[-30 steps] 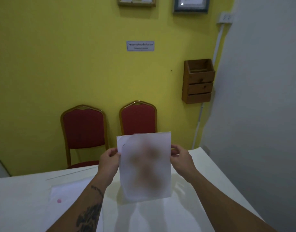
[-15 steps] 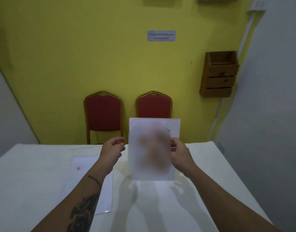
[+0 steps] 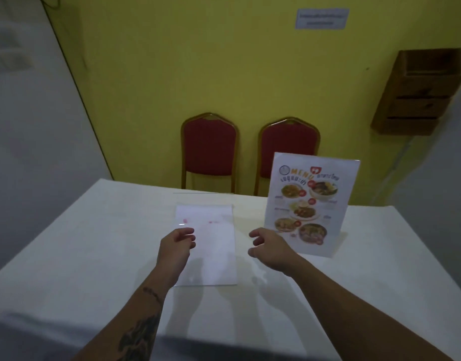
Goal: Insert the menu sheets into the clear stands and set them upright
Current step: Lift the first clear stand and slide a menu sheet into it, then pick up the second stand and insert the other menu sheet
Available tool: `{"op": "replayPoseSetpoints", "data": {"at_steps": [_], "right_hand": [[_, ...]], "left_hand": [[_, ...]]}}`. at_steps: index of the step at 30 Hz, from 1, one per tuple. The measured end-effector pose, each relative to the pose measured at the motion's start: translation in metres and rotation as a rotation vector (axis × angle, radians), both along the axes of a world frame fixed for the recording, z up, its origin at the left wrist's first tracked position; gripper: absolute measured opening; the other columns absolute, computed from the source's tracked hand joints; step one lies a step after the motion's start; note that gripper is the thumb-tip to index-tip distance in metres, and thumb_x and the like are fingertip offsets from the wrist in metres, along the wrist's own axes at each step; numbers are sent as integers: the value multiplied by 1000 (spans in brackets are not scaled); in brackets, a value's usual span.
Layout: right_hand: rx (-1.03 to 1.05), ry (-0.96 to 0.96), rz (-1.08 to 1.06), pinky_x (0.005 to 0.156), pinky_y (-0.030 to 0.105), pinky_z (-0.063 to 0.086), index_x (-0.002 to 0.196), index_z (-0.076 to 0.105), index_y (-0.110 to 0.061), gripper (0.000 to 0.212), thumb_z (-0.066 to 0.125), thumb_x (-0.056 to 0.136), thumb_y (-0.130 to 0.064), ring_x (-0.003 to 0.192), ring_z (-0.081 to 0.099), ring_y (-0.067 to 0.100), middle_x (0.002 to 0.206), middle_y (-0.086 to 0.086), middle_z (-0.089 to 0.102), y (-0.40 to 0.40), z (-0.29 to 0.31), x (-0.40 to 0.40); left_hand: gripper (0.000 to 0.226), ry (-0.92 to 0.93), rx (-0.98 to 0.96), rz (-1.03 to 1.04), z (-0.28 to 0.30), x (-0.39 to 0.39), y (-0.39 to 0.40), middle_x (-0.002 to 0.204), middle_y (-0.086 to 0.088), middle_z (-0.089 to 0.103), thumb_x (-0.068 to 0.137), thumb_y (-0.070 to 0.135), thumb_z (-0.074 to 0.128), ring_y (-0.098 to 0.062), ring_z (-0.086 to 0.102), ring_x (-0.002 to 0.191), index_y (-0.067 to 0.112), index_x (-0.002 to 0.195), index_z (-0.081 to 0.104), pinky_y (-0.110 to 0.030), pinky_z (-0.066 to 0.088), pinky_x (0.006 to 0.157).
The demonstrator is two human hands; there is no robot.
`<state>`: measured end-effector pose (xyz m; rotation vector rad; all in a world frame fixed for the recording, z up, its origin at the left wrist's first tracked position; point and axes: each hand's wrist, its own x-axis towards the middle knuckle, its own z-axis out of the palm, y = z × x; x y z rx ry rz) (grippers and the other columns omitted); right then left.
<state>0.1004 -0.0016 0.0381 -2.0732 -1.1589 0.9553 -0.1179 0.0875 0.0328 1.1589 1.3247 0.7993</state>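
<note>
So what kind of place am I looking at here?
Probably a restaurant or banquet room: a food menu in a clear stand stands upright on a table with a white cloth, and two red padded banquet chairs sit against the yellow wall.

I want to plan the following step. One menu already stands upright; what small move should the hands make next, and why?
Probably the left hand should lower onto the flat white sheet in its clear stand and grip its edge. That one lies flat on the white table, both hands are empty, and the upright colourful menu stand beside the right hand looks finished.
</note>
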Motion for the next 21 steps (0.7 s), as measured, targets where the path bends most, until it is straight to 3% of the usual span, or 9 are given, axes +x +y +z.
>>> {"op": "replayPoseSetpoints", "data": {"at_steps": [4, 8, 12, 14, 21], "right_hand": [[-94, 13, -17, 85, 32, 51, 144, 48, -15, 62, 67, 85, -19, 110, 59, 25, 138, 12, 54, 9, -19, -28], [-169, 2, -66, 96, 36, 48, 147, 43, -13, 67, 67, 85, -20, 122, 56, 30, 144, 14, 51, 13, -33, -50], [-223, 34, -115, 95, 35, 47, 151, 37, -11, 72, 67, 86, -18, 126, 53, 31, 148, 15, 48, 14, -42, -67], [-242, 49, -133, 102, 39, 47, 152, 35, -11, 75, 68, 85, -19, 130, 51, 32, 151, 15, 45, 12, -46, -74], [-245, 71, -202, 111, 45, 42, 152, 35, -11, 79, 71, 83, -20, 136, 46, 33, 155, 14, 41, 11, -53, -86]], "left_hand": [[35, 125, 33, -47, -23, -31, 11, 113, -7, 70, 88, 2, 48, -23, 64, 104, 23, 107, 68, -31, 49, 83], [44, 218, 29, -109, -39, -53, 19, 132, -11, 60, 90, 4, 47, -21, 59, 96, 19, 129, 61, -29, 49, 70], [49, 303, 33, -188, -49, -67, 21, 146, -14, 49, 92, 4, 50, -29, 54, 120, 16, 139, 54, -36, 48, 94], [49, 346, 50, -232, -54, -72, 21, 148, -15, 48, 91, 3, 52, -33, 50, 131, 14, 138, 54, -37, 43, 105], [51, 397, 60, -328, -57, -76, 22, 150, -13, 46, 90, 4, 53, -33, 46, 136, 13, 141, 52, -39, 37, 112]]}}
